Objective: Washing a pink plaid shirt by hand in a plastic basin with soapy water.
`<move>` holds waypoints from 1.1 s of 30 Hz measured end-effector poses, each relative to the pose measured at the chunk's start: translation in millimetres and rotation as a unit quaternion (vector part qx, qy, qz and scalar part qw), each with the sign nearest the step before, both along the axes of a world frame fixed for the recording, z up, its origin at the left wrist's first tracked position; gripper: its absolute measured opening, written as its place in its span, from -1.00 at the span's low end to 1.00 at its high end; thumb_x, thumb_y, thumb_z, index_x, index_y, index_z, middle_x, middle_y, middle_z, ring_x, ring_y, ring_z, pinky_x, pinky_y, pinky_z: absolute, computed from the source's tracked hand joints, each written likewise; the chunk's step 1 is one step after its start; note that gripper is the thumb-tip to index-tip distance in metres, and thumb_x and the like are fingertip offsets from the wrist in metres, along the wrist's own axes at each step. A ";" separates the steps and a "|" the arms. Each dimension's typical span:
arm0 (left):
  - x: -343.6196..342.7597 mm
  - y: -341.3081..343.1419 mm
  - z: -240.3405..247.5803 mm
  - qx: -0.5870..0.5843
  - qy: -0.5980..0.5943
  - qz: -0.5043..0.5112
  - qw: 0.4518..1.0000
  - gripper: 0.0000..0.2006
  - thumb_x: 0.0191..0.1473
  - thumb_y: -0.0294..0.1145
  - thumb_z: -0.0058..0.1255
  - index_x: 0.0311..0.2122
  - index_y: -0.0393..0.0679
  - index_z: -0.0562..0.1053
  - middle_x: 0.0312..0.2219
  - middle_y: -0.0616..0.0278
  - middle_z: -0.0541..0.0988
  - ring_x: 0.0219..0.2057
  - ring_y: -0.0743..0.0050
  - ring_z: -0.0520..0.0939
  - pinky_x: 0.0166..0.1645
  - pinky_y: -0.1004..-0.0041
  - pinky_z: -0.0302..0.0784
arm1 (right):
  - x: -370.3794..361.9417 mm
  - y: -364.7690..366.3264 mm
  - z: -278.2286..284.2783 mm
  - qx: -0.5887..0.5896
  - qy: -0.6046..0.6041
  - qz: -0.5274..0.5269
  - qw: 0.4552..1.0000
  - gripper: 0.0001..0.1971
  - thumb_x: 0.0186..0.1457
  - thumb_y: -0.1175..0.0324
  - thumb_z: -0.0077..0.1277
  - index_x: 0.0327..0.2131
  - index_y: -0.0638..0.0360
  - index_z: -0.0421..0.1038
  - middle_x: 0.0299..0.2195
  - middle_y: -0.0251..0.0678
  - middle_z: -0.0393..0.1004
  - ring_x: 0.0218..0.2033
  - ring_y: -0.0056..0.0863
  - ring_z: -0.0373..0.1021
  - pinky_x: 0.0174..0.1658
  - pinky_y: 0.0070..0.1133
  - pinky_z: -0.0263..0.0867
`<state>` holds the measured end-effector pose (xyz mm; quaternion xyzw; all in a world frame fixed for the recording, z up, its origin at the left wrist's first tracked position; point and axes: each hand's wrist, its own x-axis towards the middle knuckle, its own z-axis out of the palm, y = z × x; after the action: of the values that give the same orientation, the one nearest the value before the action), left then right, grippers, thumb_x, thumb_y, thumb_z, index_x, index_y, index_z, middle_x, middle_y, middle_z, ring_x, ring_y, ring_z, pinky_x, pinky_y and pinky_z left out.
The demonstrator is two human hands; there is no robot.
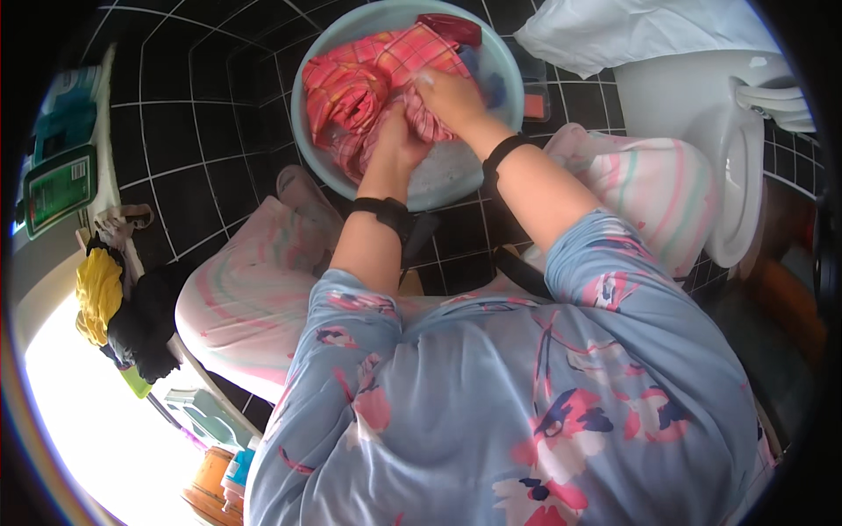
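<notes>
A light blue round basin (298, 114) stands on the floor in front of me, with a bunched red and pink plaid cloth (351, 92) in it. My left hand (403, 145) is closed on a fold of that cloth, near the middle of the basin. Slightly farther off and to the right, my right hand (453, 98) grips another part of the same cloth. Its fingers are partly hidden in the folds. Whitish suds (443, 171) show at the basin's near side. A dark red item (452, 29) leans at the far rim, its kind unclear.
A pinkish-red block in a clear holder (534, 107) lies right of the basin. A white ceramic fixture (684, 105) and white sheeting (649, 35) are at the right. A green bottle (60, 188) and yellow cloth (98, 289) are at the left. Black tiles (175, 131) surround the basin.
</notes>
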<state>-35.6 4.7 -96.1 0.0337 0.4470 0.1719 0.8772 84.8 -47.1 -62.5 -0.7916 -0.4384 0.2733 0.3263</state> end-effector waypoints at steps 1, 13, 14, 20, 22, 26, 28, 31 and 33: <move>-1.1 9.1 7.8 0.028 -0.005 -0.004 1.000 -0.57 0.29 0.04 -0.29 0.01 -0.04 0.42 -0.11 0.14 0.58 -0.05 0.22 0.59 0.11 0.17 0.42 | 13.9 3.9 -4.7 -0.024 0.006 -0.049 0.998 -0.60 0.10 0.02 -0.01 -0.13 0.11 0.46 -0.24 -0.06 0.55 -0.19 -0.06 0.47 -0.15 -0.29 0.39; 8.0 1.1 99.5 0.405 -0.054 -0.118 0.905 -0.18 0.20 0.33 -0.37 0.26 -0.27 0.18 0.16 0.03 0.32 0.21 0.21 0.29 0.26 0.37 0.14 | 66.2 27.9 66.3 0.062 0.618 0.102 0.777 -0.02 0.11 -0.47 -0.38 0.37 0.05 -0.26 0.18 -0.24 0.19 0.11 -0.39 0.22 0.22 -0.41 0.11; 6.9 4.7 96.9 0.361 -0.090 -0.093 0.924 -0.26 0.23 0.22 -0.28 0.25 -0.27 0.20 0.13 0.05 0.36 0.16 0.25 0.34 0.24 0.35 0.19 | 66.0 27.1 70.8 0.064 0.659 0.097 0.743 -0.10 0.16 -0.41 -0.41 0.36 0.02 -0.18 0.24 -0.22 0.14 0.18 -0.34 0.17 0.27 -0.37 0.07; 2.1 27.8 70.7 0.364 0.016 -0.147 0.919 -0.43 0.19 -0.01 -0.05 0.13 -0.29 0.30 0.01 0.14 0.48 0.02 0.29 0.50 0.12 0.35 0.35 | 52.7 33.7 63.8 0.084 0.598 0.089 0.792 -0.33 0.32 -0.18 -0.44 0.27 0.14 0.08 0.25 -0.17 0.15 0.25 -0.31 0.13 0.22 -0.34 0.15; 3.8 32.1 56.2 0.305 0.048 -0.121 0.943 -0.55 0.22 0.00 -0.10 -0.01 -0.19 0.40 -0.16 0.17 0.57 -0.12 0.28 0.59 0.02 0.31 0.45 | 54.8 31.9 59.6 0.091 0.477 0.086 0.870 -0.34 0.32 -0.17 -0.43 0.23 0.15 0.16 0.21 -0.17 0.22 0.21 -0.31 0.22 0.20 -0.34 0.18; 4.0 36.9 55.7 0.124 0.038 0.004 0.992 -0.59 0.27 0.02 -0.26 -0.09 -0.11 0.43 -0.27 0.23 0.60 -0.22 0.32 0.62 -0.14 0.31 0.53 | 60.7 14.2 65.0 0.005 0.473 0.075 0.878 -0.39 0.23 -0.16 -0.15 0.17 0.07 0.28 0.18 -0.22 0.26 0.16 -0.38 0.26 0.20 -0.42 0.17; 13.9 36.5 65.7 0.115 -0.012 0.001 0.993 -0.60 0.27 0.02 -0.27 -0.11 -0.10 0.43 -0.26 0.23 0.59 -0.29 0.35 0.61 -0.25 0.37 0.53 | 60.0 4.3 51.0 0.039 0.504 0.117 0.855 -0.39 0.15 -0.07 0.01 0.16 0.09 0.29 0.16 -0.21 0.29 0.15 -0.37 0.27 0.20 -0.45 0.17; -0.2 56.2 34.1 0.149 -0.086 -0.030 0.985 -0.60 0.24 0.07 -0.29 -0.12 -0.01 0.43 -0.17 0.20 0.56 -0.15 0.32 0.56 -0.06 0.33 0.49 | 48.8 8.4 44.8 0.059 0.512 0.135 0.846 -0.35 0.01 0.10 0.25 0.15 0.10 0.29 0.10 -0.28 0.34 0.08 -0.43 0.31 0.15 -0.44 0.21; -19.2 77.4 8.5 0.030 -0.386 -0.122 0.914 -0.61 0.25 0.01 -0.33 -0.07 -0.01 0.43 -0.11 0.25 0.56 -0.09 0.30 0.56 -0.01 0.27 0.47 | 44.4 17.9 50.7 0.037 0.438 0.153 0.885 -0.42 0.05 0.06 0.21 0.10 0.11 0.36 -0.03 -0.31 0.45 -0.03 -0.51 0.37 0.06 -0.48 0.27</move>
<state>-54.8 82.0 -87.6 0.0457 0.0603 0.0764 0.9942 129.1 -29.2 -11.9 -0.5017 -0.3763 0.6222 0.4685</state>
